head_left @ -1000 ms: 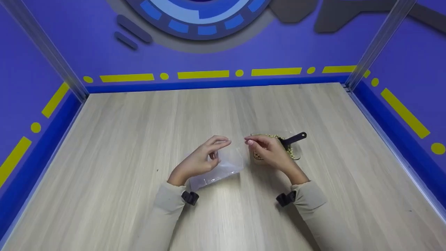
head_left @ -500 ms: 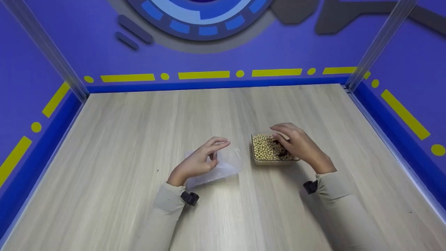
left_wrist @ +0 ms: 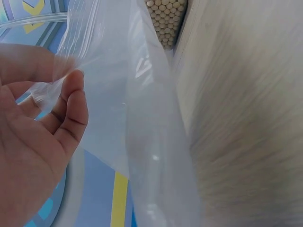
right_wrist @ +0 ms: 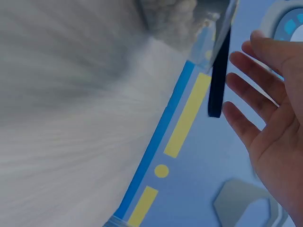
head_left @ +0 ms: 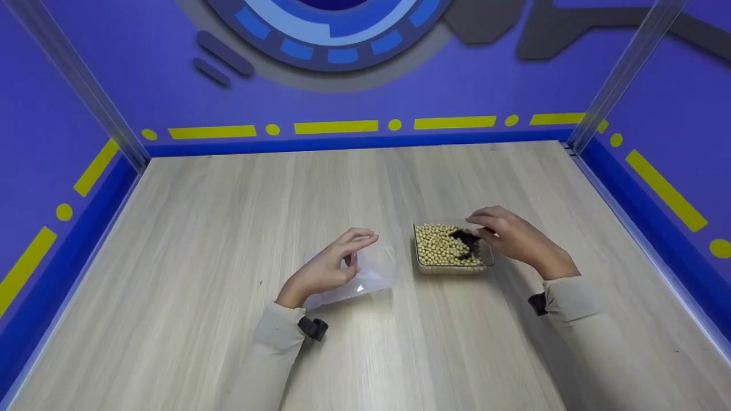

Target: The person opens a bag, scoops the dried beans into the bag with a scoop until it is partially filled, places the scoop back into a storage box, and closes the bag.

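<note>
My left hand (head_left: pixel 326 264) pinches the top edge of a clear zip bag (head_left: pixel 374 273), which hangs just above the table. In the left wrist view, the thumb and fingers hold the ridged zip strip of the bag (left_wrist: pixel 156 123). To the right stands a clear rectangular container (head_left: pixel 454 270) full of pale round beans (head_left: pixel 437 242). A black scoop (head_left: pixel 471 238) is sunk in the beans, its handle (right_wrist: pixel 219 80) sticking out over the rim. Beside that handle my right hand (head_left: pixel 517 237) hovers with loosely spread fingers, and in the right wrist view they do not wrap round it.
The light wooden table (head_left: pixel 257 200) is bounded by blue-purple panels (head_left: pixel 320 108) with yellow marks at the back and both sides. Metal posts (head_left: pixel 617 80) rise at the back corners.
My right hand has moved right, from near the bag across the container to the scoop's handle. The left hand has stayed in place with the bag.
</note>
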Demonstrator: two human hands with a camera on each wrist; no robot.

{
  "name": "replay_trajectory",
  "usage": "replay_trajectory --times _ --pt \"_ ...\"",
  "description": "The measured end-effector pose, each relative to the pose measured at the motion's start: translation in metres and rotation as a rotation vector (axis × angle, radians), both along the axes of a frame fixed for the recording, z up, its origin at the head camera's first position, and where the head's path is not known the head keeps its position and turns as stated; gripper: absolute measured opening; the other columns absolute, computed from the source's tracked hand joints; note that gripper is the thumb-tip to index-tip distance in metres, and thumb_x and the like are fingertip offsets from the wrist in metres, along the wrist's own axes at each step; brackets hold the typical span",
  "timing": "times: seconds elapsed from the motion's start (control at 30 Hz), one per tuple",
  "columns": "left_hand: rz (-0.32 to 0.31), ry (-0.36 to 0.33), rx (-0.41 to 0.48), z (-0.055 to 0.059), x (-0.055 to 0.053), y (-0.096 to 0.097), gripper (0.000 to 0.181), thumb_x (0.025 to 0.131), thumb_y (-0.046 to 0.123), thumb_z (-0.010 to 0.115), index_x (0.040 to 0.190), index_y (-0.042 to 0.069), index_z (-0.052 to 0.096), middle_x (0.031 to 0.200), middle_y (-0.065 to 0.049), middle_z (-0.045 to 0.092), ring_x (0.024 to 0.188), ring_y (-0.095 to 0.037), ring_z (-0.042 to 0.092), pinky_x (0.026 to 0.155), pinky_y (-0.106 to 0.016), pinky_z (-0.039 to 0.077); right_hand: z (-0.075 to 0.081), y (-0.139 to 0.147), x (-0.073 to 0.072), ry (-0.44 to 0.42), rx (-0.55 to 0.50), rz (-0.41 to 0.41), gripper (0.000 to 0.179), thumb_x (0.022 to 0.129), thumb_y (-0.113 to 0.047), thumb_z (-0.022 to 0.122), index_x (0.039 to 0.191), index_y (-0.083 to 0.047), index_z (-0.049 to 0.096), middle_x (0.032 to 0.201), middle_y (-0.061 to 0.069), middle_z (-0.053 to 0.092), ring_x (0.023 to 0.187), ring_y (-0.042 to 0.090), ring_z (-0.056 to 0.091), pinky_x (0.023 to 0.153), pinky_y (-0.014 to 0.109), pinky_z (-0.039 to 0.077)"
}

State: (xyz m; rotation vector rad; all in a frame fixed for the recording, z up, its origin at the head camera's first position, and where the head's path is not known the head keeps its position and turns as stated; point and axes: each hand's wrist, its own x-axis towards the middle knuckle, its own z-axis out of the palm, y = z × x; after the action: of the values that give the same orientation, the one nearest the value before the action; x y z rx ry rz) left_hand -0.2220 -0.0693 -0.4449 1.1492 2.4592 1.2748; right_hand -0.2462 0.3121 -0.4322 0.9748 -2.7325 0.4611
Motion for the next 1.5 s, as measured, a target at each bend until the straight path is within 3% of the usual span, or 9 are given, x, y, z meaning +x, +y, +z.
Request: replay_trajectory --times 0.13,0.33,0.5,0.7,0.97,1.1,1.5 --pt "0.0 -0.011 0.003 0.0 0.0 0.001 0.059 0.087 -0.012 0.046 0.144 0.001 0.041 0.146 -0.015 0.038 0.086 -0.015 0.049 0.075 -0.025 0.045 -0.003 0.003 0.0 -0.004 0.023 0.026 0.026 0.086 -0.004 0.068 0.112 0.003 0.068 0.107 0.016 0.066 0.1 0.032 0.06 0.083 0.045 0.051" --pt "-0.011 -0.012 0.007 -0.002 0.0 0.002 0.058 0.086 -0.013 0.045 0.144 -0.002 0.04 0.146 -0.016 0.039 0.086 -0.016 0.049 0.075 -0.024 0.045 -0.005 0.006 0.001 -0.063 0.07 -0.003 0.027 0.087 -0.008 0.068 0.113 -0.001 0.069 0.106 0.012 0.066 0.099 0.031 0.057 0.082 0.049 0.045" --pt "-0.017 -0.004 0.005 -0.002 0.0 0.003 0.058 0.086 -0.013 0.046 0.143 -0.003 0.04 0.145 -0.016 0.039 0.085 -0.015 0.048 0.074 -0.026 0.046 -0.008 0.006 0.003 -0.11 0.123 -0.029 0.029 0.086 -0.006 0.067 0.115 -0.004 0.069 0.104 0.008 0.068 0.096 0.027 0.053 0.076 0.043 0.038" --pt "-0.014 -0.008 -0.005 -0.002 0.0 0.004 0.059 0.087 -0.012 0.046 0.144 0.0 0.041 0.146 -0.015 0.039 0.087 -0.017 0.05 0.075 -0.025 0.046 -0.01 0.007 0.005 -0.212 0.074 -0.056 0.028 0.089 -0.007 0.064 0.117 -0.002 0.067 0.106 0.01 0.067 0.097 0.027 0.05 0.077 0.039 0.03" --pt "-0.014 0.018 -0.015 -0.003 0.0 0.003 0.055 0.089 -0.011 0.044 0.143 -0.001 0.043 0.143 -0.016 0.041 0.096 -0.027 0.053 0.077 -0.027 0.047 -0.016 0.007 0.007 -0.262 0.004 -0.078 0.025 0.091 -0.007 0.061 0.114 0.003 0.066 0.107 0.016 0.065 0.102 0.035 0.055 0.088 0.052 0.04" --pt "-0.013 0.021 -0.011 -0.003 0.0 0.002 0.054 0.089 -0.011 0.044 0.142 -0.002 0.044 0.142 -0.016 0.042 0.095 -0.028 0.053 0.076 -0.027 0.047 -0.019 0.005 0.009 -0.27 -0.037 -0.097 0.025 0.092 -0.007 0.061 0.114 0.004 0.064 0.106 0.017 0.064 0.1 0.035 0.059 0.084 0.049 0.047" --pt "-0.013 0.013 -0.011 -0.001 0.001 0.001 0.053 0.089 -0.011 0.044 0.142 -0.004 0.042 0.143 -0.017 0.041 0.094 -0.025 0.053 0.076 -0.026 0.046 -0.026 0.002 0.007 -0.249 -0.089 -0.097 0.027 0.091 -0.01 0.062 0.114 0.005 0.065 0.106 0.018 0.065 0.097 0.034 0.061 0.084 0.049 0.048"
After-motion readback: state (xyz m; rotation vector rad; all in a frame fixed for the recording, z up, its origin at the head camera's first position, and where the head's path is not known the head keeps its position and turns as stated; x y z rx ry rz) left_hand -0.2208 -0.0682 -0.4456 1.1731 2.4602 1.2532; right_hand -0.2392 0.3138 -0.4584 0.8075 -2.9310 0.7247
